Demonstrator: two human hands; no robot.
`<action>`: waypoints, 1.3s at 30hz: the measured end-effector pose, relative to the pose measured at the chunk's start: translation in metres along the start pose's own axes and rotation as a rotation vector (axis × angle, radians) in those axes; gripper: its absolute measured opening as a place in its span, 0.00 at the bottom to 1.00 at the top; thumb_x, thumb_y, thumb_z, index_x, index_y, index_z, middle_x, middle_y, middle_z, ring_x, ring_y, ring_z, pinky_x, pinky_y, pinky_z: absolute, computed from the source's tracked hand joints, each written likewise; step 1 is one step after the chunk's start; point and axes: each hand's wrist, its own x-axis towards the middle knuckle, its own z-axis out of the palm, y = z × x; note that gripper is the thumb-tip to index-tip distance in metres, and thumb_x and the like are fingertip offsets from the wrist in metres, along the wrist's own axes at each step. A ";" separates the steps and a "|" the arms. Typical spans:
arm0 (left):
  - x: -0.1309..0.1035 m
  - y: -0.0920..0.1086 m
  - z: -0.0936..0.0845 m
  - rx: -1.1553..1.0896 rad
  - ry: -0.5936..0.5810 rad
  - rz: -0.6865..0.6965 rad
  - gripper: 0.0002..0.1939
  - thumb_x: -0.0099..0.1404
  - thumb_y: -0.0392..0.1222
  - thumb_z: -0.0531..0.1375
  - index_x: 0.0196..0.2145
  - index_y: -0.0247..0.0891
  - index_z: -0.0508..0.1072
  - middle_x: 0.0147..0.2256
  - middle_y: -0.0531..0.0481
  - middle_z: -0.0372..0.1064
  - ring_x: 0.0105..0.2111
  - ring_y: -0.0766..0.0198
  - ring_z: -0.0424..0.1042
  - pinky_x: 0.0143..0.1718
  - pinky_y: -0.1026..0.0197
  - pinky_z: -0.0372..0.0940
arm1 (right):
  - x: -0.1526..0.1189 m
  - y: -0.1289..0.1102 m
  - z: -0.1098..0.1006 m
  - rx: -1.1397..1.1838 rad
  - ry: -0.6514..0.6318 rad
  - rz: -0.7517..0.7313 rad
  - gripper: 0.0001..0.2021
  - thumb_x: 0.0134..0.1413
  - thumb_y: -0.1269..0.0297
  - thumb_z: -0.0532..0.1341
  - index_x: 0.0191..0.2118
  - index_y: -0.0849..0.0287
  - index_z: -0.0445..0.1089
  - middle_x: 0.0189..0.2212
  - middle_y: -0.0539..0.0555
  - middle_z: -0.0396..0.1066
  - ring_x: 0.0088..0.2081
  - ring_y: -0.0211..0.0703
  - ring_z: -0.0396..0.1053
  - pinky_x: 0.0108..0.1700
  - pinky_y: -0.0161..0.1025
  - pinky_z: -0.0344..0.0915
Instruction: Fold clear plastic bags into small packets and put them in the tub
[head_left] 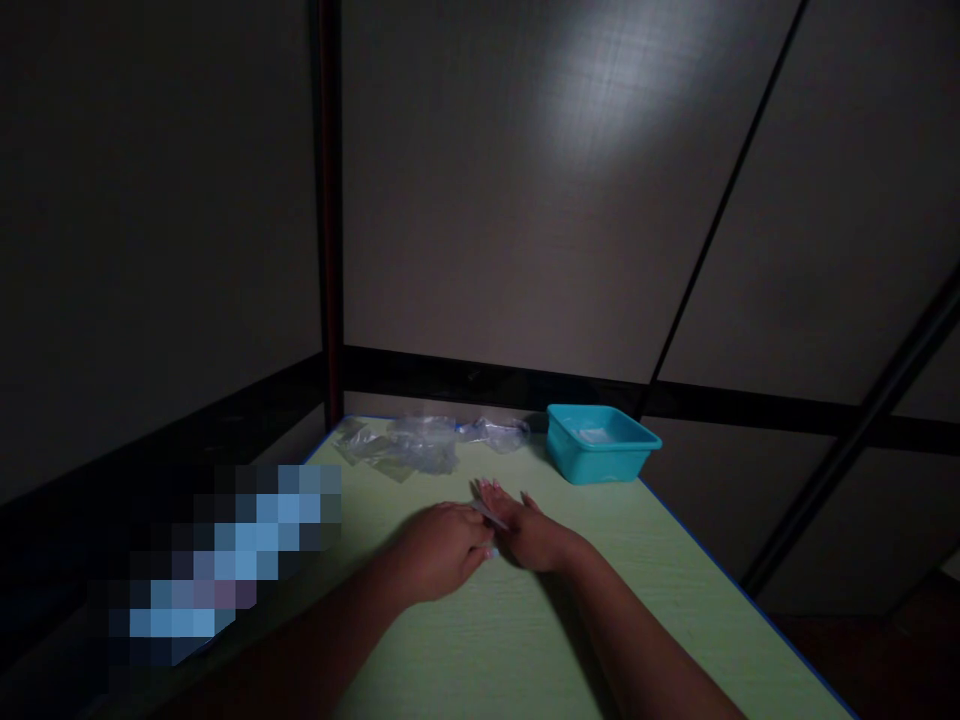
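Note:
My left hand and my right hand meet over the middle of the green table. Between them is a small, pale, flat piece, too thin and dim to name. The fingers of my left hand are closed on its near side. My right hand lies against its other side, fingers pointing away from me and the thumb side partly hidden. Beyond my hands, several clear plastic bags lie crumpled near the table's far edge.
A turquoise plastic basin stands at the back right of the table, with something white inside. A blurred-out blue item lies at the left edge. Dark panelled walls rise behind the table.

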 end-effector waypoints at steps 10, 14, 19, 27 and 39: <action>0.007 -0.026 0.009 -0.167 0.202 -0.549 0.09 0.62 0.40 0.51 0.25 0.39 0.63 0.23 0.53 0.64 0.26 0.65 0.64 0.28 0.66 0.52 | 0.001 -0.006 0.002 -0.101 -0.028 0.040 0.41 0.43 0.73 0.49 0.62 0.47 0.26 0.63 0.48 0.23 0.62 0.42 0.23 0.56 0.62 0.28; 0.008 -0.030 0.023 -0.237 0.207 -0.534 0.03 0.62 0.37 0.51 0.30 0.40 0.64 0.25 0.55 0.66 0.27 0.67 0.65 0.28 0.68 0.53 | 0.000 -0.012 0.001 -0.099 -0.029 0.056 0.43 0.41 0.73 0.50 0.62 0.45 0.27 0.63 0.49 0.21 0.62 0.43 0.22 0.54 0.65 0.28; 0.009 -0.032 0.033 -0.480 0.252 -0.539 0.04 0.60 0.33 0.52 0.34 0.40 0.63 0.25 0.57 0.66 0.28 0.68 0.66 0.29 0.69 0.57 | -0.001 -0.015 0.001 -0.088 -0.035 0.073 0.43 0.41 0.73 0.50 0.62 0.44 0.27 0.63 0.48 0.21 0.62 0.45 0.22 0.54 0.65 0.28; 0.009 -0.034 0.038 -0.541 0.267 -0.564 0.07 0.57 0.31 0.54 0.34 0.38 0.64 0.23 0.58 0.65 0.26 0.68 0.67 0.28 0.68 0.58 | -0.002 -0.014 0.000 -0.073 -0.035 0.078 0.43 0.41 0.74 0.50 0.62 0.43 0.28 0.63 0.49 0.22 0.62 0.45 0.23 0.55 0.63 0.27; 0.011 -0.040 0.048 -0.533 0.299 -0.597 0.08 0.56 0.29 0.54 0.33 0.38 0.66 0.25 0.57 0.66 0.28 0.69 0.66 0.30 0.68 0.58 | 0.000 -0.016 0.003 -0.104 -0.004 0.078 0.42 0.43 0.74 0.51 0.61 0.42 0.29 0.63 0.51 0.21 0.63 0.45 0.25 0.55 0.63 0.31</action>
